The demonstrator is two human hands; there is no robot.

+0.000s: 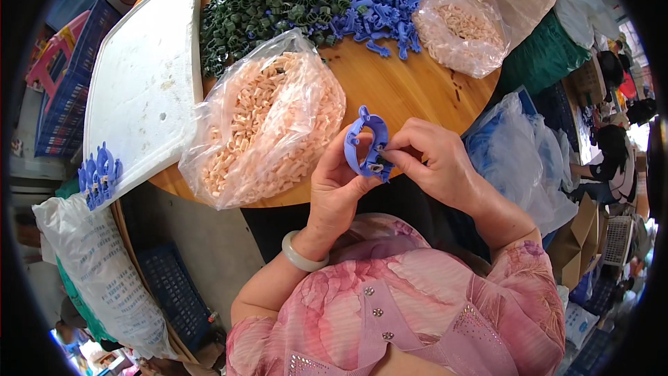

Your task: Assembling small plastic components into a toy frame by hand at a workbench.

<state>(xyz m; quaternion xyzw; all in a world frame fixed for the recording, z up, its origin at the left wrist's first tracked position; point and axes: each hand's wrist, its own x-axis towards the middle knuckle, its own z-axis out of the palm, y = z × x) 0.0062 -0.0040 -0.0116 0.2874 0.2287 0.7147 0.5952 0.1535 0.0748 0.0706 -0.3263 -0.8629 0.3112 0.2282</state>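
Observation:
My left hand grips a blue-violet plastic ring-shaped part, held upright just off the table's near edge. Small knobs stick out from the ring, and a bit of dark and metallic detail shows at its lower right. There my right hand pinches with thumb and forefinger at the ring's side; what lies between the fingertips is too small to make out. Close behind my left hand sits a clear plastic bag full of short beige pieces.
On the round wooden table lie heaps of dark green parts and blue parts, plus another bag of beige pieces. A white board at left carries several blue parts. Plastic sacks stand right.

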